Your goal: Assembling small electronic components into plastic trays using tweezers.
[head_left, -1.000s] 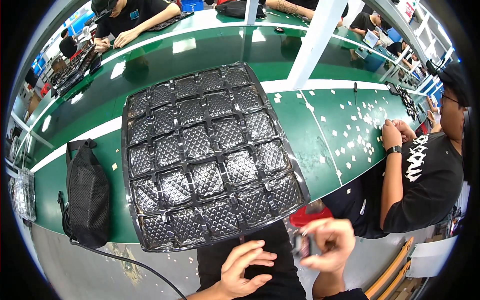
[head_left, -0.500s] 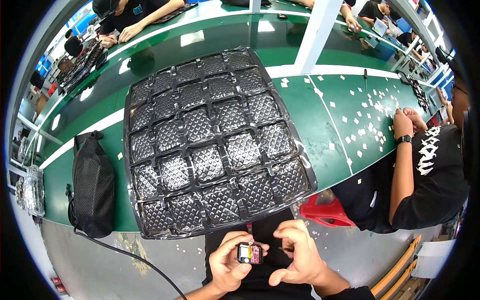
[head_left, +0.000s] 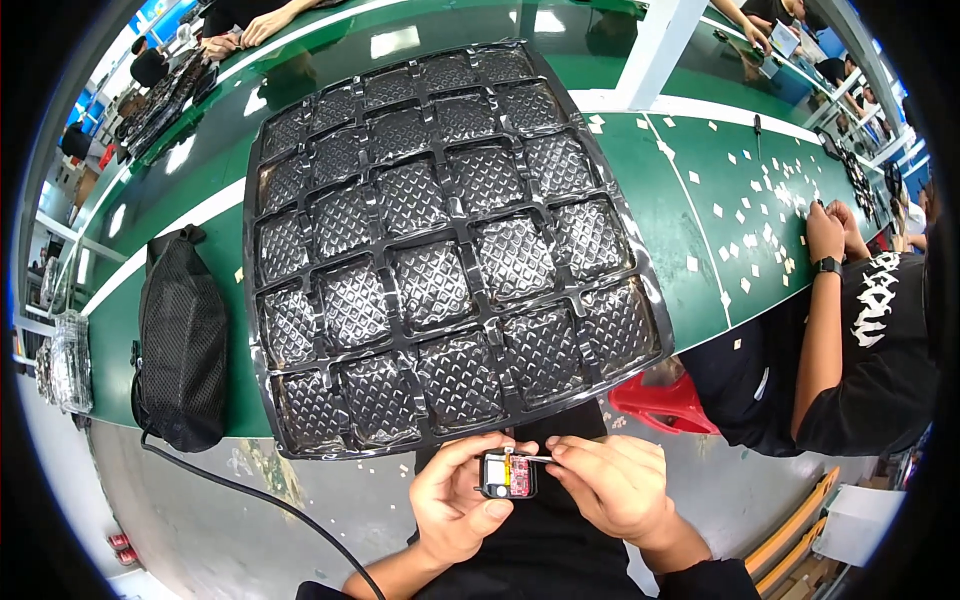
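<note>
In front of my body, my left hand [head_left: 455, 500] grips a small black open device casing [head_left: 487, 488] by its sides. Inside it I can see a red circuit board [head_left: 521, 476], a whitish block and a yellow strip. My right hand [head_left: 615, 485] has thumb and fingers pinched on a thin, pale, metallic-looking tool [head_left: 537, 459]. That tool reaches across to the upper edge of the casing; its exact kind is too small to tell. Just beyond both hands lies a large black plastic tray [head_left: 405, 335] with several textured pockets.
A black mesh bag [head_left: 185, 345] sits on the green table [head_left: 675, 290] at left, with a black cable [head_left: 265, 487] running down from it. To the right, a co-worker [head_left: 870, 350] sits by scattered pale squares [head_left: 745, 230]. A red stool [head_left: 665, 402] and a white post [head_left: 660, 55] stand nearby.
My right hand has gone from spread fingers to a pinch on the thin tool, now at the casing. The view has shifted a little, so the tray appears higher.
</note>
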Tool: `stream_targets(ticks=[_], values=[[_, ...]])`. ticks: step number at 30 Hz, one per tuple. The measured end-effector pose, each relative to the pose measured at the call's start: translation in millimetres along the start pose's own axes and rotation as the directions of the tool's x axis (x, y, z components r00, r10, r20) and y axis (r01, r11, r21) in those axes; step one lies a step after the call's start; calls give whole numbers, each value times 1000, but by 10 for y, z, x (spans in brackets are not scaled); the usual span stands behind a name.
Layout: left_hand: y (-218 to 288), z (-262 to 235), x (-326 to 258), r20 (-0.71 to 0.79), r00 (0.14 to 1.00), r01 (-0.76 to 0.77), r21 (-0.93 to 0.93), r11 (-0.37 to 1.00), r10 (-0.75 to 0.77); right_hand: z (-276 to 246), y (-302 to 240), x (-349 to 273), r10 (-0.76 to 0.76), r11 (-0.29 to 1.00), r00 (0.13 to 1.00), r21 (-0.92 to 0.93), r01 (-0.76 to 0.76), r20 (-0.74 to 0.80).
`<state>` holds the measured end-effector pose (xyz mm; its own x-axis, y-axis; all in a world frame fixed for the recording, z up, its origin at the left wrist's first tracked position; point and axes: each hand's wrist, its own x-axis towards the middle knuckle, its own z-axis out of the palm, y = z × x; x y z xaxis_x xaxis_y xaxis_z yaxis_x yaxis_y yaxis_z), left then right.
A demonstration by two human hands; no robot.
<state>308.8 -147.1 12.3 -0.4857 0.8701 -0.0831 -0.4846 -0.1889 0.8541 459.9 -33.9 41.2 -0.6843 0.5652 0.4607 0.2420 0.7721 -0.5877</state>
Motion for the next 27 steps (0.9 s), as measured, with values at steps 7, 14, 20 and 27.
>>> stream_targets(ticks=[7, 14, 20, 27], values=[[-54, -103, -4, 90, 995, -38, -32, 999, 41, 33, 13, 3, -108, 984, 993, -147, 102, -40], [-67, -152, -31, 180, 982, -50, -1, 999, 49, 90, 6, -34, -108, 987, 992, -126, 99, -67], [-2, -21, -26, 7, 998, 55, -7, 998, -55, 121, 27, -32, -130, 979, 986, -168, 112, -102], [-4, -29, -33, 11, 998, 58, 4, 998, -58, 138, 38, -40, -132, 982, 988, -147, 120, -78]])
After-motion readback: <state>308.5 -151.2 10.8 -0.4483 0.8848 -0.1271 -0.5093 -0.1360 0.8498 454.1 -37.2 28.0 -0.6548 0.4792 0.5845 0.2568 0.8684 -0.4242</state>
